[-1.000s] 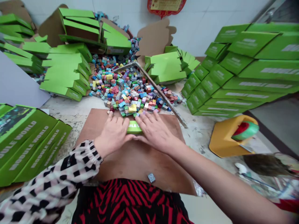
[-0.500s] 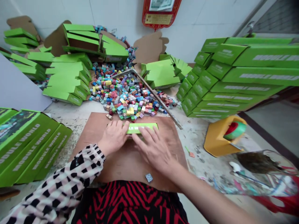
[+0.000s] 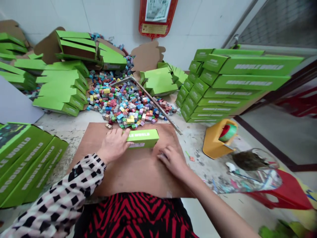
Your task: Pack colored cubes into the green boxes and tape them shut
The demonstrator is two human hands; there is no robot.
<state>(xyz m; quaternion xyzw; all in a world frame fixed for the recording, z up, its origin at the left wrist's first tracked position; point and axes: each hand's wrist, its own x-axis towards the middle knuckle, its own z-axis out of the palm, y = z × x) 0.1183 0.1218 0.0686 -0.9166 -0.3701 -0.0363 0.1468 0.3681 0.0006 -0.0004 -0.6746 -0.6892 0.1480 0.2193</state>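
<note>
My left hand [image 3: 114,144] grips the left end of a narrow green box [image 3: 146,138], its fingers over the top edge and the thumb on the near side. White lettering runs along the box's top face, and a pale label shows on its near side. Just right of the box and nearer to me, my right hand [image 3: 173,162] is closed with its fingers curled. A small grey-blue piece, apparently a little cube, shows at its fingertips, mostly hidden. Both hands are over a brown board [image 3: 131,175].
Behind the board lies a heap of small colourful cubes [image 3: 121,102], with a thin angled strip [image 3: 158,102] across it. Green boxes [image 3: 223,86] are stacked at right, more boxes [image 3: 32,162] at left. A yellow tape dispenser [image 3: 213,142] stands right of the board.
My right hand has left the green box and drawn back toward me. The small blue-grey cube no longer lies on the board. My left hand stays on the box; the view has turned right.
</note>
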